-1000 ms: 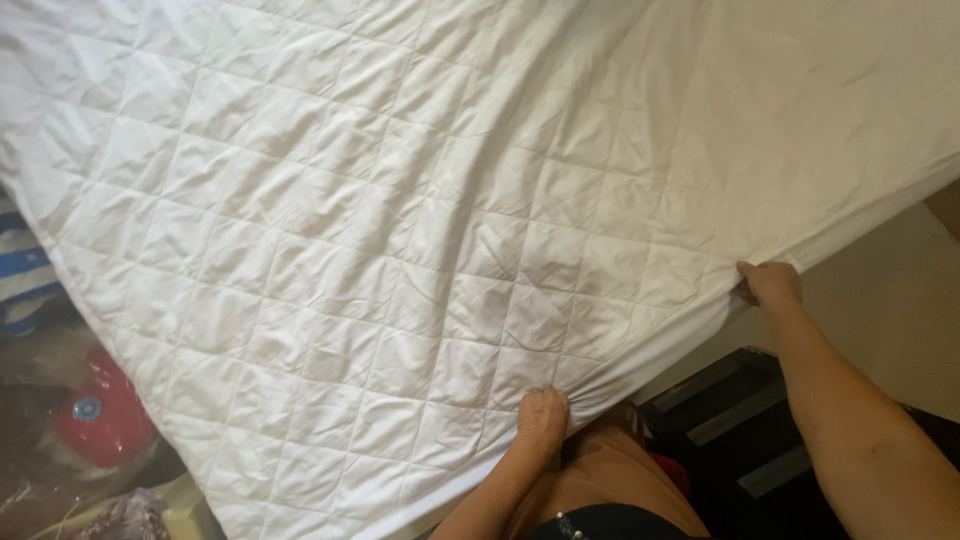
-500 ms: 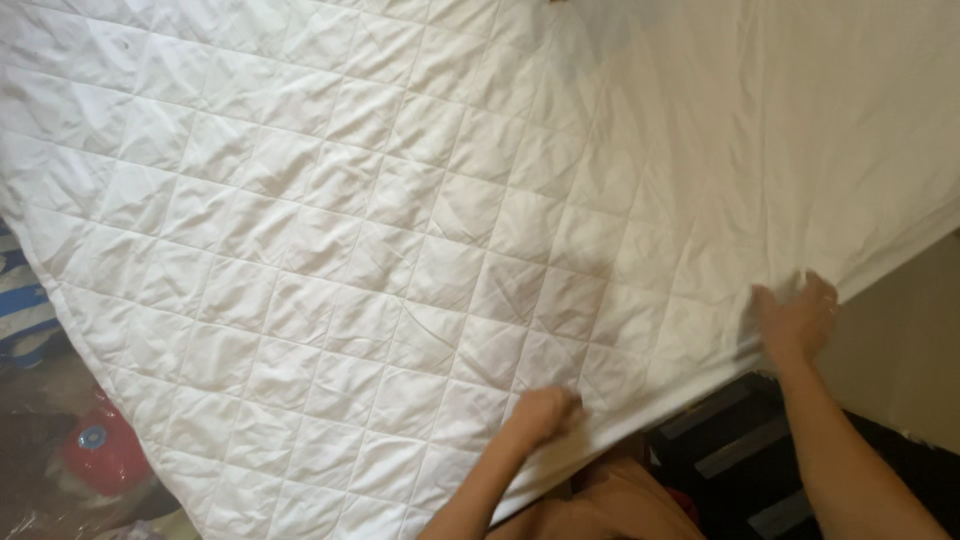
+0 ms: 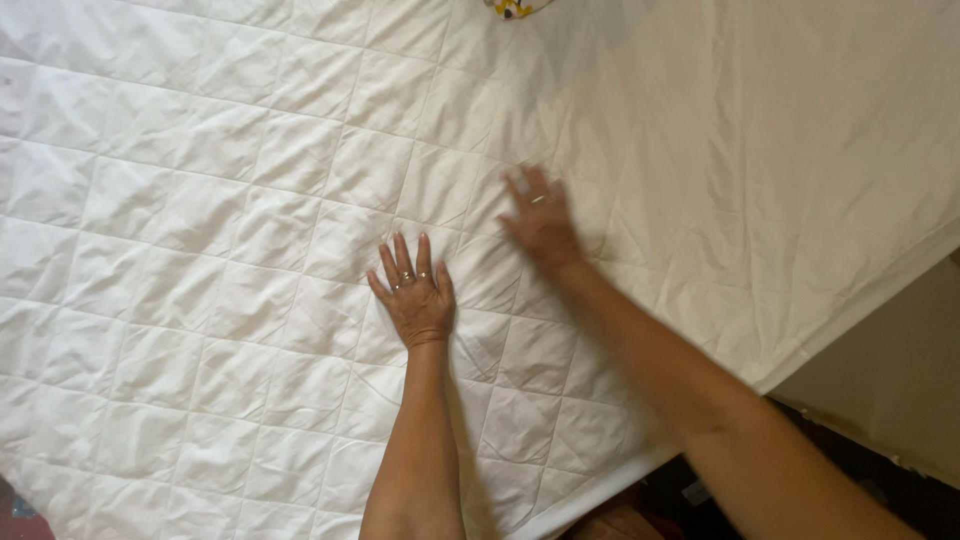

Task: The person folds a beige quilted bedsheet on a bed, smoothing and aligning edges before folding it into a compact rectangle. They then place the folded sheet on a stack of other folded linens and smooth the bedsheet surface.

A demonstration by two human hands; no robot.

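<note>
Under both flat hands [image 3: 415, 300] [image 3: 540, 222], quilted mattress cover [image 3: 200, 250].

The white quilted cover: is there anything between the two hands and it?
Nothing visible. The left hand lies flat on the quilted cover, fingers spread. The right hand, blurred, is also on it, further up. A small colourful item at the top edge lies apart from both hands.

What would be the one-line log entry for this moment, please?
left hand: flat, palm down on quilted white cover | right hand: flat on same cover, blurred | bed edge: at right
</note>
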